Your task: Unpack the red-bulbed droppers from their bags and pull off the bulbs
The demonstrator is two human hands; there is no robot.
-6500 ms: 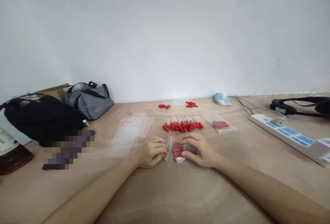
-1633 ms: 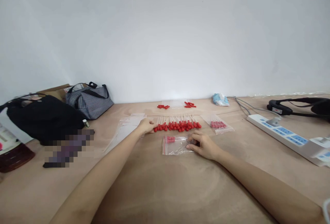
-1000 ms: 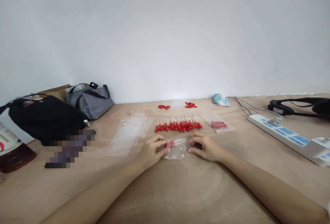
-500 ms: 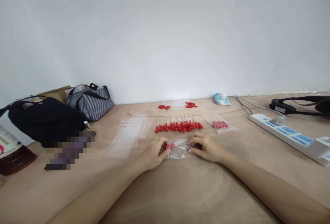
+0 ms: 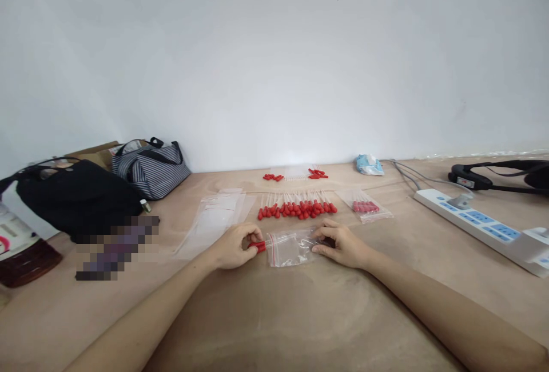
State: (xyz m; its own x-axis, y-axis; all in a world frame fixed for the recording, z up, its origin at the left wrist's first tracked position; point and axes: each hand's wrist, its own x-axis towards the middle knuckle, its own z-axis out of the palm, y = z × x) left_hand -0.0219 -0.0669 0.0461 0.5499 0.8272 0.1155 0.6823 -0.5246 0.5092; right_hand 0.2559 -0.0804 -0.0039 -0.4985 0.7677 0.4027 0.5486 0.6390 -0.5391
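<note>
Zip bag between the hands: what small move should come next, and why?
Probably slide the dropper into the zip bag: the left hand pinches its red bulb just outside the bag's left edge, while the right hand holds the far end down.

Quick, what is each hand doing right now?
Left hand: closed, pinching a red-capped dropper at the mouth of the clear bag.
Right hand: closed on the clear bag's other end.

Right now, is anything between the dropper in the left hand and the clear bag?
Nothing visible: the left hand pinches the dropper at the left edge of the clear bag; right hand holds its other end.
</note>
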